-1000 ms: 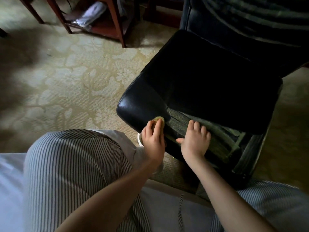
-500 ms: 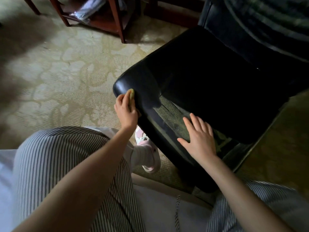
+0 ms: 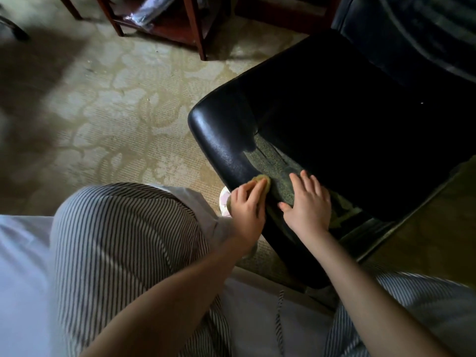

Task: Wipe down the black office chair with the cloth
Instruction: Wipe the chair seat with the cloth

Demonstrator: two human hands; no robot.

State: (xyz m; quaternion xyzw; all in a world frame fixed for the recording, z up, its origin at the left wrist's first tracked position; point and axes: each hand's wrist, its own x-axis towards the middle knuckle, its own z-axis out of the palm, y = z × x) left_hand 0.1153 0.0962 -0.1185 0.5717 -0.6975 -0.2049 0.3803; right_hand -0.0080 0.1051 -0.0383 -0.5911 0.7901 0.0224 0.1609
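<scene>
My left hand (image 3: 247, 202) presses the cloth (image 3: 262, 180) with its fingers on the front edge of the black office chair (image 3: 334, 99). My right hand (image 3: 306, 202) lies flat and empty just beside it. I think most of the seat and the backrest are still left to wipe.

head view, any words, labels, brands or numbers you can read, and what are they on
None: no text can be read in this view.
The chair, cloth and shoe show no lettering.
The wrapped bundle on the shelf is too blurred to tell.
</scene>
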